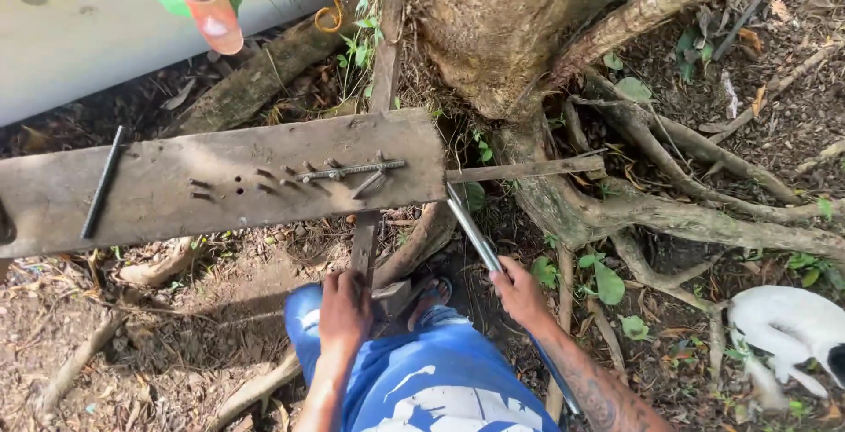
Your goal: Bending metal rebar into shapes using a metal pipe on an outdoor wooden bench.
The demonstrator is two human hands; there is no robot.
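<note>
At the foot of a thick tree trunk (502, 27), among bare roots (669, 212) and leaf litter, a weathered wooden plank (158, 186) lies across the view like a workbench, with a thin ribbed steel rod (352, 170) resting among a row of bent nails near its right end. A dark straight bar (101, 183) lies loose on the plank toward 9 o'clock. The right hand (519, 294) sits at about 5 o'clock from the ribbed rod, its fingers wrapped tight around a shiny metal pipe (471, 231) that slants up toward the plank's lower right corner, where its tip meets the edge near a thin wooden slat (528, 169) running off toward 3 o'clock. The left hand (345, 309) is at 6 o'clock below the plank, fingers curled closed over the top of the person's knee in blue patterned shorts (431, 379), right at the base of a narrow upright post (363, 243) under the plank; whether it grips the post I cannot tell. A sandalled foot (433, 291) shows between the hands. At 11 o'clock an orange bottle (209, 1) hangs before a pale wall (62, 36), and a white dog (792, 326) lies at 4 o'clock.
</note>
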